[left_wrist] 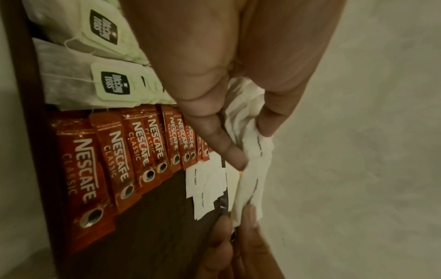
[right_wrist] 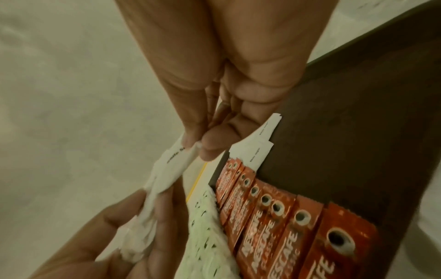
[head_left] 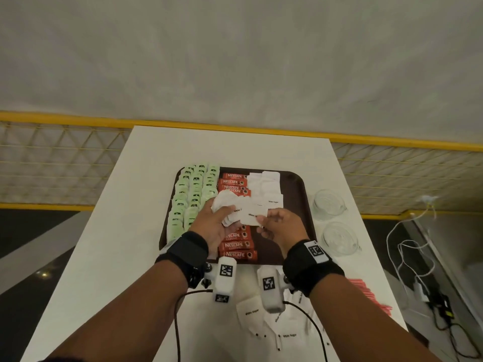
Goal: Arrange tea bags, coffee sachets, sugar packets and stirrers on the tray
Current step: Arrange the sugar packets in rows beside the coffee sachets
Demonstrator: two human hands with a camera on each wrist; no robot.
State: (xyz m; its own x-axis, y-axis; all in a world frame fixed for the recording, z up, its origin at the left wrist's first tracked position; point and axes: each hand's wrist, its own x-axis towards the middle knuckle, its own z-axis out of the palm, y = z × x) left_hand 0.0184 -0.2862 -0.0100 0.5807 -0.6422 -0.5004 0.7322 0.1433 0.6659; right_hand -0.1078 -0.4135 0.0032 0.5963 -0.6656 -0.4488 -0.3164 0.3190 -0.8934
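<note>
A brown tray (head_left: 292, 194) holds green tea bags (head_left: 190, 194) on its left, a column of red coffee sachets (head_left: 235, 184) in the middle and white sugar packets (head_left: 266, 186) at the back right. Above the tray, my left hand (head_left: 222, 210) grips a bunch of sugar packets (left_wrist: 253, 160) between thumb and fingers. My right hand (head_left: 264, 218) pinches the end of one packet (right_wrist: 176, 160) that sticks out of that bunch. More sugar packets (head_left: 261, 322) lie loose on the white table near me, and red stirrers (head_left: 371, 293) lie at the right.
Two clear glass cups (head_left: 329, 205) stand on the table right of the tray. The tray's right part (right_wrist: 358, 132) is bare brown. Cables and a charger (head_left: 418, 283) lie on the floor at the right. A yellow mesh railing (head_left: 65, 163) runs behind the table.
</note>
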